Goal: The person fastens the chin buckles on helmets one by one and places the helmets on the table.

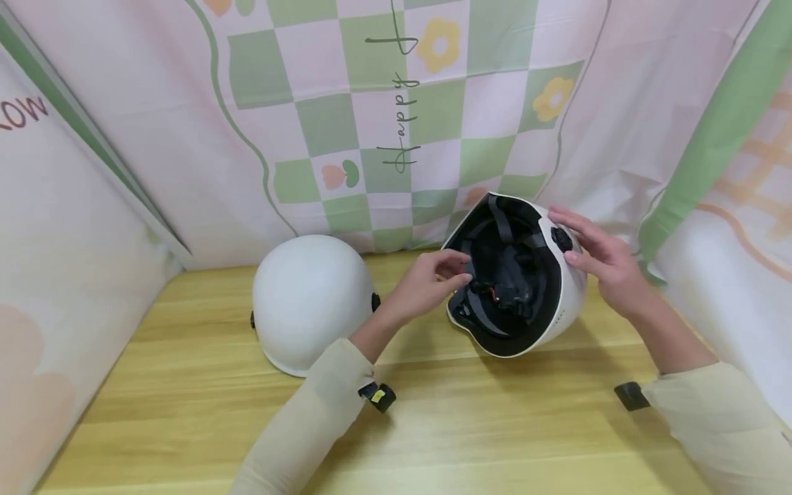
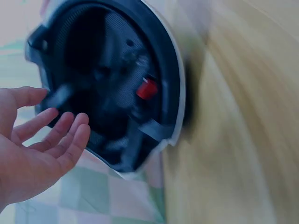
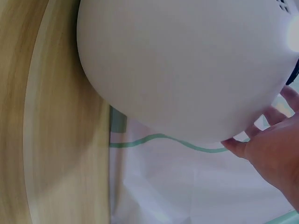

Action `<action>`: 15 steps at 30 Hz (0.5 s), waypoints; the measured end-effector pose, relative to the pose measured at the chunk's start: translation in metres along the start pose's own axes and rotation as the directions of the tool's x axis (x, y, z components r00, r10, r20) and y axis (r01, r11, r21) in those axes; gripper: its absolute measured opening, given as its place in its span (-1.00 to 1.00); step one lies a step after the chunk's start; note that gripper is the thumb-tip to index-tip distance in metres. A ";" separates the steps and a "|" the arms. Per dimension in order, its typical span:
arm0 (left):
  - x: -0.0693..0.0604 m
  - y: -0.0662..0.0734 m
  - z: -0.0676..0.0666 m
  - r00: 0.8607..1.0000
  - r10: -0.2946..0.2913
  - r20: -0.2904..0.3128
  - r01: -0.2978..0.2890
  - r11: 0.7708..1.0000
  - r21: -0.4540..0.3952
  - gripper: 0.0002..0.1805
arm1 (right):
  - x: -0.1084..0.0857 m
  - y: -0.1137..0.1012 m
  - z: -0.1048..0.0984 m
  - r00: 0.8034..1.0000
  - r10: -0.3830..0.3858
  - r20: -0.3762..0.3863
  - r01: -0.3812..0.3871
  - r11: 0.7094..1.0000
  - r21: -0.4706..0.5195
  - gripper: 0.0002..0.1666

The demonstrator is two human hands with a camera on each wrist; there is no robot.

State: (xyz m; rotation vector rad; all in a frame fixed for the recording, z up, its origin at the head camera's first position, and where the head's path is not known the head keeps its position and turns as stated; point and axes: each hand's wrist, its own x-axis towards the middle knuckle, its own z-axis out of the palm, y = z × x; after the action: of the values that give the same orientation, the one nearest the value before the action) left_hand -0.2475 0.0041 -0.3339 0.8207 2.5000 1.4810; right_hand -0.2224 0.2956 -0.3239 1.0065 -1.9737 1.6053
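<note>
A white helmet with a black lining stands tilted on the table, its opening facing left and toward me. My right hand holds its shell from the right side, fingers and thumb spread about a round black knob. At the opening, my left hand has loosely bent fingers; nothing shows between them. In the left wrist view, those fingertips lie near the dark straps, and a red buckle part shows inside the helmet. The right wrist view has the right fingertips touching the smooth shell.
A second white helmet sits dome-up on the wooden table, left of my left forearm. Behind the table hangs a checked green and white curtain. More cloth closes in both sides.
</note>
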 end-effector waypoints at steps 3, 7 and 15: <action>0.002 0.016 0.001 0.997 0.074 -0.001 -0.074 0.997 0.003 -0.66 | -0.001 0.003 -0.002 1.000 -0.005 -0.005 0.005 1.000 0.021 -0.37; 0.007 0.034 0.005 0.987 0.160 -0.008 -0.160 0.987 -0.010 -0.63 | -0.002 0.008 -0.005 1.000 -0.019 -0.002 0.019 0.998 0.062 -0.35; 0.019 0.057 0.016 0.970 0.242 -0.027 -0.241 0.970 0.014 -0.45 | -0.006 0.011 -0.007 0.999 0.022 -0.028 -0.018 0.989 0.144 -0.39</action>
State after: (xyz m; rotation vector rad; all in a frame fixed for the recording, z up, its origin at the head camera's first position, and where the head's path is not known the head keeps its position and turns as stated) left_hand -0.2362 0.0473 -0.2911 1.1498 2.5029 1.5607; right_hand -0.2275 0.3048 -0.3342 1.0126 -1.8770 1.7846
